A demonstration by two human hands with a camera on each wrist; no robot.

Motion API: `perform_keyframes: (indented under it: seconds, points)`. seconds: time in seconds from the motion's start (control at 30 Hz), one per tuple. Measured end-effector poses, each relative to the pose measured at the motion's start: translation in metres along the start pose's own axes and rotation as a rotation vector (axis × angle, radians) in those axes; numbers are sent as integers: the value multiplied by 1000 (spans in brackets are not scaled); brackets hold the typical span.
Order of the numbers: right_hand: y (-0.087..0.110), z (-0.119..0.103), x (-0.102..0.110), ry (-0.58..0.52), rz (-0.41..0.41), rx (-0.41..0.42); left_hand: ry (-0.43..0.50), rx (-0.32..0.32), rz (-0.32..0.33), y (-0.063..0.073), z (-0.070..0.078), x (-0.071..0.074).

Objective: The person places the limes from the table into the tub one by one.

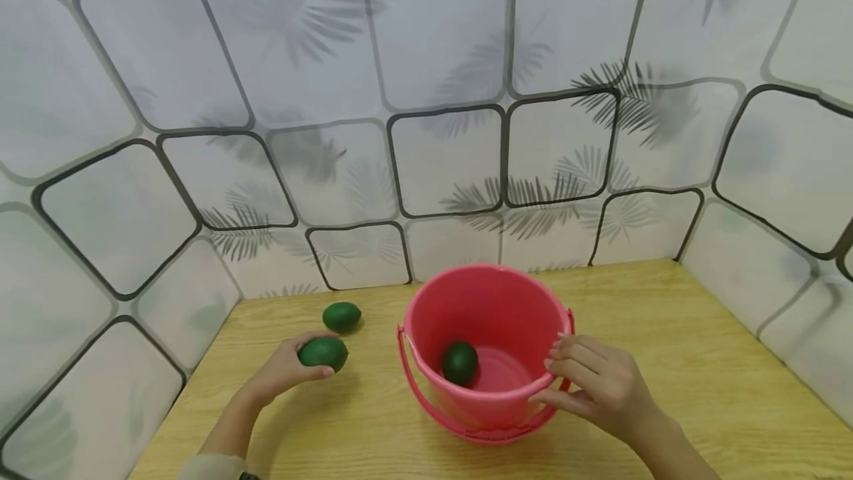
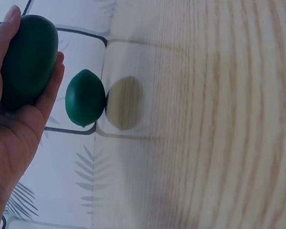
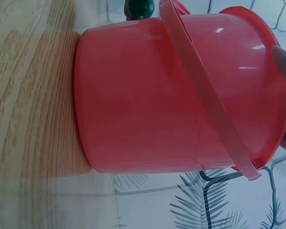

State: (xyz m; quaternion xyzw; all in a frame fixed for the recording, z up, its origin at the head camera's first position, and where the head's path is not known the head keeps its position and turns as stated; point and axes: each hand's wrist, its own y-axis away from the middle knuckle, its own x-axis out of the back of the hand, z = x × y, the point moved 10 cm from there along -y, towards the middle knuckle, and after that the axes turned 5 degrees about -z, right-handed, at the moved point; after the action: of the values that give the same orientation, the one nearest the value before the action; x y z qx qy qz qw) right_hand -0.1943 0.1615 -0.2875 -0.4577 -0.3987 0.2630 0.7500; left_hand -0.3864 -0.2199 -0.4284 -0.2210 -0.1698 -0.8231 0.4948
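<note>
My left hand (image 1: pixel 283 370) holds a smooth dark green oval fruit (image 1: pixel 323 354) between thumb and fingers, above the left part of the table. In the left wrist view the fruit (image 2: pixel 31 59) lies against the palm. Behind it on the table sits a smaller green lime (image 2: pixel 85 98) with pointed ends. A pink bucket (image 1: pixel 489 413) stands upright, its handle hanging down at the front. My right hand (image 1: pixel 603 384) grips the bucket's right rim, thumb on the outside in the right wrist view. Inside the bucket rests another dark green fruit (image 1: pixel 460 364); its kind is unclear.
The wood-grain table (image 1: pixel 673 361) runs back to a wall covered in patterned paper (image 1: pixel 446 161). More papered walls close in on the left and right sides.
</note>
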Motion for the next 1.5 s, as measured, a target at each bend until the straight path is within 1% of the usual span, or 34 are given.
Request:
perform_keyframes:
  seconds: [0.27,0.4,0.63,0.87,0.97,1.07,1.17,1.3,1.5]
  points:
    - [-6,-2,2,-1,10,6,-19,-13,-42,1,13,-7]
    - [-11,-4,3,1,17,14,-5,-25,-61,2,19,-10]
    - [-13,-4,5,-11,28,26,9,-84,-98,3,33,-16]
    - [-11,-3,3,-8,14,15,4,-61,-123,4,41,-20]
    - [-13,-3,3,-4,13,12,9,-82,-137,3,45,-22]
    - [-14,-3,3,-1,14,12,39,-109,-152,3,51,-25]
    - [-15,-2,3,6,7,3,54,-139,-163,3,59,-26]
    - [-14,-2,2,5,-1,-10,75,-179,-195,5,68,-30]
    - [-15,-3,3,-5,10,-4,91,-187,-237,9,76,-33]
